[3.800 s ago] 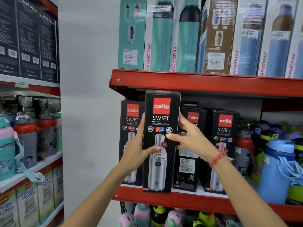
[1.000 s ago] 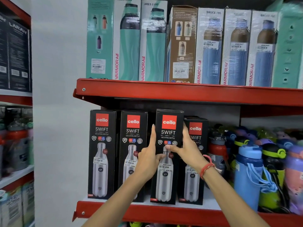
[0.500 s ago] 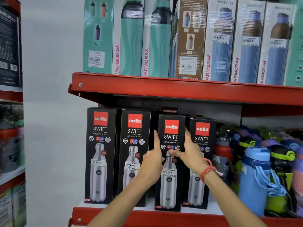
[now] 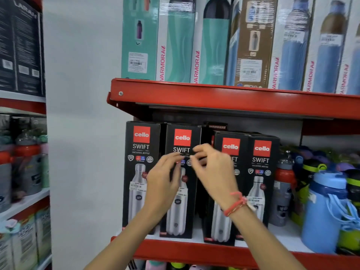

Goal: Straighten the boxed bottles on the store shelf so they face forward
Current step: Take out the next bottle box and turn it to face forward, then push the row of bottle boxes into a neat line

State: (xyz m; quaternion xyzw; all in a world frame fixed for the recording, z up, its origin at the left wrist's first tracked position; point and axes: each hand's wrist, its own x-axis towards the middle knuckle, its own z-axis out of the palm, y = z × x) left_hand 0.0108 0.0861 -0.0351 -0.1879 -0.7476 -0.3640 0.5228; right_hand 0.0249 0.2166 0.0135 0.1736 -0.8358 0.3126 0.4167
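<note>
Four black Cello Swift bottle boxes stand upright on the red middle shelf, printed fronts facing me: the first box, the second box, the third box and the fourth box. A narrow dark gap separates the second and third, with a darker box behind it. My left hand hovers in front of the second box, fingers loosely curled, holding nothing. My right hand, a red thread on its wrist, hangs before the gap and the third box, also holding nothing.
Loose bottles crowd the shelf to the right, among them a red-capped grey bottle and a big blue bottle. The upper red shelf carries tall Varmora boxes. A white pillar and another stocked shelf lie left.
Both hands have let go of the third box and drawn back toward me, shifting left. That box now stands in the row, front facing out.
</note>
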